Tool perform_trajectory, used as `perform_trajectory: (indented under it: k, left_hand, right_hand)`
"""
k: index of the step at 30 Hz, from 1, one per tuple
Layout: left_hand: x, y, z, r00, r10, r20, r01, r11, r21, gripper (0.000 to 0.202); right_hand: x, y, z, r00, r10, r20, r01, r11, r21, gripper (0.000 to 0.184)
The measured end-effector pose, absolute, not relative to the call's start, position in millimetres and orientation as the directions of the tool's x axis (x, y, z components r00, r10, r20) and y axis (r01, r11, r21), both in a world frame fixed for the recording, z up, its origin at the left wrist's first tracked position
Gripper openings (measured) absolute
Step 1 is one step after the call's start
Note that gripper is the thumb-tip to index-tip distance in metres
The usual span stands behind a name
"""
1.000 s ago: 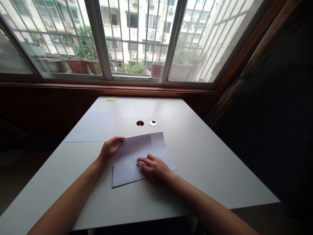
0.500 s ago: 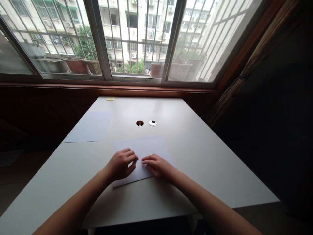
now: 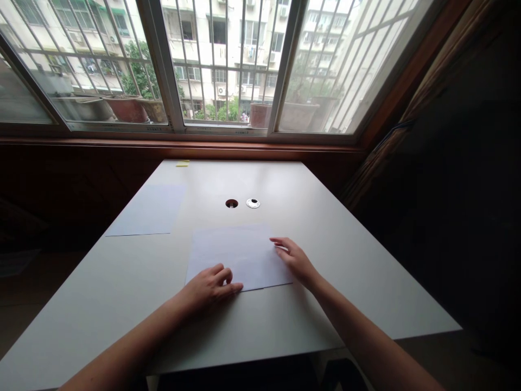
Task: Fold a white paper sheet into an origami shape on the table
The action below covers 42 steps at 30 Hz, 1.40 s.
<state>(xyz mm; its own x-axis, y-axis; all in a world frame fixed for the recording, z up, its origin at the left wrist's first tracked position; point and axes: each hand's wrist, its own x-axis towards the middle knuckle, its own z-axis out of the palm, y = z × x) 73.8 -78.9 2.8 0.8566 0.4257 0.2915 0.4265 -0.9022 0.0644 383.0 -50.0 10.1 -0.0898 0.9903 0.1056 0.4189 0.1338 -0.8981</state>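
A sheet of white paper [image 3: 232, 247] lies on the white table in front of me. My left hand [image 3: 214, 285] rests over its near left corner, hiding that corner. The left fingers are loosely bent, and the thumb stretches along the near edge, apart from the index finger. At the sheet's right edge is my right hand [image 3: 295, 258], its fingers stretched and parted, with fingertips over the paper. Whether those fingertips touch the sheet I cannot tell. A second layer may show as a small step along the near edge.
Another paper sheet [image 3: 146, 209] lies at the table's left edge. Beyond my hands are a round hole [image 3: 232, 203] and a round cover [image 3: 253, 203] in the white table [image 3: 366, 288]. Yellow strips [image 3: 183, 163] are at the far left corner. A barred window stands behind.
The sheet has turned so that its near edge lies more level. My hands have moved apart: the left toward me to the near edge, the right outward and away to the right edge.
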Motion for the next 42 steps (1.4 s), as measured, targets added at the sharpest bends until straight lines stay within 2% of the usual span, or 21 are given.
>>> perform_trajectory:
  k: [4, 8, 11, 14, 16, 20, 23, 30, 35, 39, 42]
  left_hand:
    - [72.0, -76.0, 0.7, 0.86, 0.424, 0.283, 0.429, -0.902, 0.046, 0.036]
    - [73.0, -74.9, 2.8, 0.851, 0.444, 0.28, 0.455, -0.89, 0.031, 0.035]
    - [75.1, -76.4, 4.6, 0.847, 0.465, 0.259, 0.48, -0.877, 0.004, 0.038]
    - [78.4, -80.0, 6.5, 0.846, 0.472, 0.245, 0.493, -0.869, -0.029, 0.055]
    - [81.8, -82.9, 7.6, 0.84, 0.482, 0.25, 0.506, -0.862, -0.037, 0.059]
    - [90.5, -87.6, 6.7, 0.801, 0.525, 0.286, 0.546, -0.838, 0.01, 0.045]
    - [95.8, -88.9, 2.8, 0.804, 0.516, 0.296, 0.525, -0.849, 0.053, 0.042]
    - [101.2, -85.8, -4.2, 0.836, 0.446, 0.321, 0.432, -0.894, 0.117, 0.04]
    - [105.1, -82.4, -4.8, 0.836, 0.461, 0.298, 0.447, -0.887, 0.12, 0.047]
    - [105.8, -79.7, -6.4, 0.813, 0.494, 0.308, 0.488, -0.867, 0.103, 0.044]
    - [106.2, -74.1, -3.3, 0.809, 0.503, 0.305, 0.499, -0.861, 0.099, 0.041]
  right_hand:
    - [392.6, -55.0, 13.8, -0.008, 1.0, 0.005, 0.383, 0.008, -0.924, 0.04]
    - [391.8, -55.9, 18.0, 0.032, 0.992, -0.126, 0.172, -0.129, -0.977, 0.044]
    - [390.2, -54.8, 22.7, 0.067, 0.987, -0.143, 0.094, -0.149, -0.984, 0.041]
    - [387.7, -56.8, 29.0, 0.077, 0.987, -0.14, 0.094, -0.147, -0.985, 0.038]
    - [384.6, -59.5, 33.1, 0.059, 0.989, -0.133, 0.084, -0.137, -0.987, 0.037]
    - [379.7, -61.2, 36.5, 0.033, 0.993, -0.112, 0.057, -0.114, -0.992, 0.037]
    - [381.9, -56.5, 34.5, 0.046, 0.992, -0.114, 0.028, -0.116, -0.993, 0.038]
    - [387.6, -43.4, 33.0, 0.055, 0.965, -0.256, -0.149, -0.245, -0.958, 0.046]
    - [382.5, -44.4, 32.0, -0.036, 0.959, -0.28, -0.018, -0.281, -0.96, 0.048]
    - [380.1, -47.5, 24.7, -0.208, 0.949, -0.237, 0.046, -0.233, -0.971, 0.045]
    - [380.6, -47.3, 16.3, -0.219, 0.951, -0.219, 0.193, -0.178, -0.965, 0.041]
